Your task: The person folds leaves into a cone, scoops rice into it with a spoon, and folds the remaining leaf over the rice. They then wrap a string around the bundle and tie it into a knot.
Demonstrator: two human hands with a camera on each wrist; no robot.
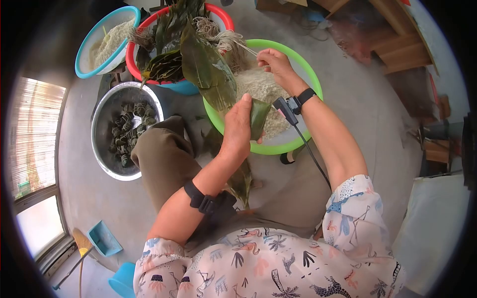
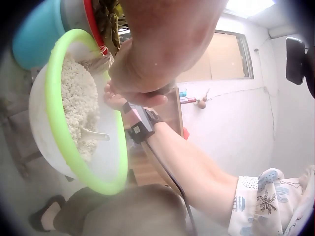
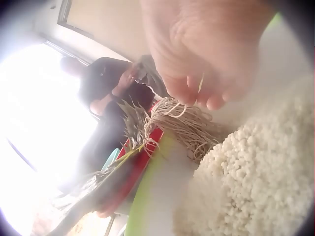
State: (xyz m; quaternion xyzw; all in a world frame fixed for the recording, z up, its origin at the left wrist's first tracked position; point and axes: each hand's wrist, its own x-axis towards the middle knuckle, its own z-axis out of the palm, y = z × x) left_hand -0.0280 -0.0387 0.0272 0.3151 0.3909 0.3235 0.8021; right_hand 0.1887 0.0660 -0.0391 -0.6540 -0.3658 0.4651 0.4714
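My left hand (image 1: 238,124) grips a folded green leaf packet (image 1: 259,118) over the green-rimmed basin (image 1: 316,84). Up and to the right, my right hand (image 1: 277,66) pinches strands from the bundle of string (image 1: 229,43) hanging over the basin's edge. White rice (image 1: 258,84) lies heaped below both hands. In the right wrist view the right hand (image 3: 211,49) has its fingers curled beside the string (image 3: 184,120). A white spoon (image 2: 96,135) rests in the rice in the left wrist view, where the packet is hidden.
A red-rimmed basin (image 1: 227,17) holds long leaves (image 1: 206,64) and string. Left of it are a blue-rimmed basin (image 1: 82,47) of rice and a metal bowl (image 1: 99,154) with several tied dark bundles (image 1: 130,130). Another person (image 3: 106,83) is beyond the basins.
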